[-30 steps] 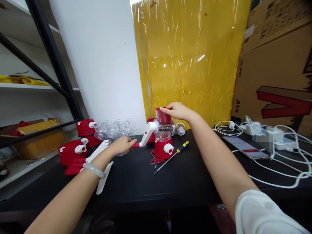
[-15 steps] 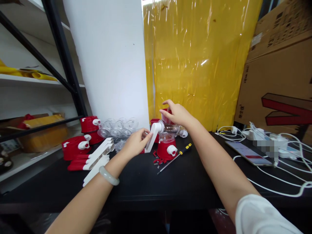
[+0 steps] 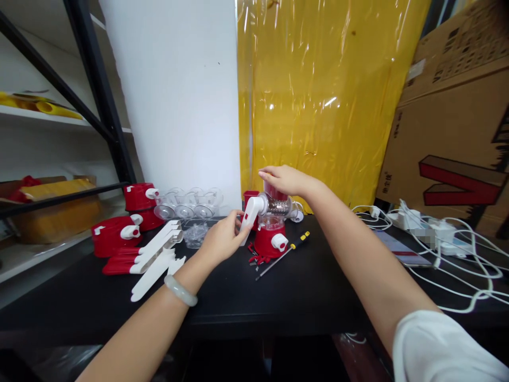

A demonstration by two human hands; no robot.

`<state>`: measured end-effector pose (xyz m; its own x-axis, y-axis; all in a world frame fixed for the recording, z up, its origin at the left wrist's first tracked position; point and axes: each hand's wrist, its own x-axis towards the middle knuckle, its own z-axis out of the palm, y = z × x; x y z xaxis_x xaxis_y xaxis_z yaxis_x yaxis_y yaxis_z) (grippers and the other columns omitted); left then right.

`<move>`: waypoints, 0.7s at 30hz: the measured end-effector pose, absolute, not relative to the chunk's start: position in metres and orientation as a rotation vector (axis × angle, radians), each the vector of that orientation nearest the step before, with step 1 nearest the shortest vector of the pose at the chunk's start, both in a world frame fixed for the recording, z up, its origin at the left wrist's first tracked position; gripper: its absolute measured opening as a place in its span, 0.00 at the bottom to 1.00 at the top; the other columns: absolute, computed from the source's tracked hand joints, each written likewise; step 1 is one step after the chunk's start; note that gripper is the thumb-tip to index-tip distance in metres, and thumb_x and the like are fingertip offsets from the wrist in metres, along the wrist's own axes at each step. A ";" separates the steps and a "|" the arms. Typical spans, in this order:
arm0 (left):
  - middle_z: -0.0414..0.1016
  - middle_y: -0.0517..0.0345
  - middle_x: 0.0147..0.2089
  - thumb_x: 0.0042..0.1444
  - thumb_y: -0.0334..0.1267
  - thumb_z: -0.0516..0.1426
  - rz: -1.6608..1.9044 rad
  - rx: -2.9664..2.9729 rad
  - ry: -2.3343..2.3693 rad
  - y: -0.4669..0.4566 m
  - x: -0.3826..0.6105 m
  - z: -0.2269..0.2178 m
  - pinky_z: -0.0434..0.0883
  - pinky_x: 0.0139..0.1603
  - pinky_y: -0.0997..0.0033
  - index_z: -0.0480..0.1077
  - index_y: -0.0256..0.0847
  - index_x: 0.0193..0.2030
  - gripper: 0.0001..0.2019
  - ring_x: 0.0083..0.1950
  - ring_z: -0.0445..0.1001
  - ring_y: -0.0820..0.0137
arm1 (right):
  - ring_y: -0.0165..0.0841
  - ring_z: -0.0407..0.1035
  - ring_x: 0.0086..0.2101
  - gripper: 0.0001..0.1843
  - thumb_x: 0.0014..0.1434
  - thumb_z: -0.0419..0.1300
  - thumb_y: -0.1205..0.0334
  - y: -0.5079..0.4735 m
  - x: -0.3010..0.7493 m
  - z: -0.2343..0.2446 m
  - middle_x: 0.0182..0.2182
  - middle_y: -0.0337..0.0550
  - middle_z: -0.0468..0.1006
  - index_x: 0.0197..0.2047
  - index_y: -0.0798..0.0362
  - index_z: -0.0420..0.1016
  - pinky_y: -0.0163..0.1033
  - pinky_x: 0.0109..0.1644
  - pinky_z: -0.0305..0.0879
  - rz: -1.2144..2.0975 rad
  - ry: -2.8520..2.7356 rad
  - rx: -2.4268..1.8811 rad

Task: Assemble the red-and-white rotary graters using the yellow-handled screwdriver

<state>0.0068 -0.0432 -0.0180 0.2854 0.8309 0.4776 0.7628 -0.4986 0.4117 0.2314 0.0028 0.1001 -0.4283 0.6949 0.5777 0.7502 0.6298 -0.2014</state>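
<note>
Fingers of left hand (image 3: 223, 236) closed round white crank (image 3: 251, 212); right hand (image 3: 292, 180) laid palm-down over hopper (image 3: 274, 193), fingers outstretched, not wrapped. Grater (image 3: 272, 225) upright on table (image 3: 238, 297), between the hands. Screwdriver (image 3: 292, 246) slanting just beside it, small red bits (image 3: 257, 260) near. Leftward: more cranks (image 3: 149, 252), clear parts (image 3: 191, 204), red bases (image 3: 113, 239). Well right: phone (image 3: 400, 249).

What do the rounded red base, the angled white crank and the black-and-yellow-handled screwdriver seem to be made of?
Rounded red base: probably moulded plastic, smooth and evenly coloured.

Angled white crank: likely plastic too, with a smooth, uniform white surface.

Black-and-yellow-handled screwdriver: its thin grey shaft looks like metal; the handle could be plastic or rubber, I can't tell which.
</note>
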 end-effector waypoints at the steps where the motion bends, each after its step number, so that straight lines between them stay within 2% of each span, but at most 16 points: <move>1: 0.78 0.55 0.41 0.59 0.55 0.52 1.003 2.436 1.517 -0.043 0.006 -0.019 0.69 0.38 0.66 0.64 0.44 0.56 0.23 0.39 0.77 0.63 | 0.43 0.72 0.48 0.27 0.66 0.47 0.41 0.001 0.232 0.095 0.48 0.52 0.78 0.51 0.53 0.75 0.45 0.53 0.62 -0.152 -2.172 -1.097; 4: 0.78 0.55 0.41 0.59 0.55 0.51 1.010 2.439 1.525 -0.042 0.004 -0.020 0.69 0.37 0.66 0.63 0.45 0.56 0.23 0.39 0.77 0.63 | 0.40 0.73 0.43 0.26 0.68 0.44 0.45 -0.001 0.237 0.082 0.41 0.50 0.80 0.52 0.54 0.72 0.44 0.49 0.63 -0.215 -1.938 -1.037; 7: 0.78 0.55 0.41 0.59 0.56 0.51 1.001 2.443 1.533 -0.043 0.003 -0.019 0.69 0.38 0.66 0.63 0.45 0.57 0.24 0.39 0.78 0.63 | 0.38 0.73 0.41 0.25 0.67 0.45 0.45 0.002 0.249 0.074 0.37 0.48 0.79 0.52 0.55 0.70 0.43 0.48 0.64 -0.213 -1.803 -0.941; 11: 0.78 0.54 0.42 0.59 0.56 0.51 0.989 2.443 1.546 -0.045 0.003 -0.019 0.70 0.38 0.66 0.64 0.45 0.56 0.24 0.39 0.78 0.62 | 0.38 0.71 0.46 0.27 0.65 0.45 0.41 0.011 0.272 0.059 0.45 0.51 0.76 0.53 0.54 0.67 0.45 0.52 0.64 -0.125 -1.654 -0.799; 14: 0.79 0.53 0.43 0.59 0.57 0.51 0.988 2.422 1.521 -0.044 0.000 -0.020 0.71 0.40 0.64 0.65 0.44 0.56 0.25 0.40 0.78 0.61 | 0.38 0.69 0.48 0.28 0.63 0.46 0.38 0.018 0.291 0.026 0.49 0.51 0.73 0.53 0.51 0.66 0.47 0.54 0.63 -0.017 -1.561 -0.817; 17: 0.77 0.49 0.50 0.59 0.57 0.51 1.053 2.417 1.450 -0.040 -0.003 -0.016 0.72 0.48 0.62 0.65 0.43 0.55 0.25 0.49 0.77 0.59 | 0.39 0.70 0.47 0.32 0.59 0.48 0.33 0.025 0.306 -0.016 0.46 0.50 0.74 0.52 0.51 0.67 0.49 0.54 0.64 0.169 -1.522 -0.928; 19: 0.73 0.46 0.57 0.59 0.56 0.52 1.124 2.440 1.397 -0.036 -0.002 -0.009 0.70 0.55 0.60 0.65 0.42 0.56 0.25 0.57 0.72 0.58 | 0.39 0.72 0.44 0.34 0.56 0.48 0.29 0.028 0.311 -0.037 0.41 0.48 0.77 0.46 0.51 0.71 0.49 0.51 0.66 0.345 -1.536 -1.015; 21: 0.70 0.45 0.61 0.58 0.56 0.54 1.151 2.443 1.335 -0.032 0.002 0.001 0.68 0.59 0.58 0.64 0.41 0.58 0.27 0.62 0.69 0.57 | 0.39 0.73 0.41 0.38 0.55 0.44 0.26 0.030 0.312 -0.047 0.38 0.49 0.78 0.38 0.53 0.74 0.47 0.47 0.68 0.523 -1.527 -1.042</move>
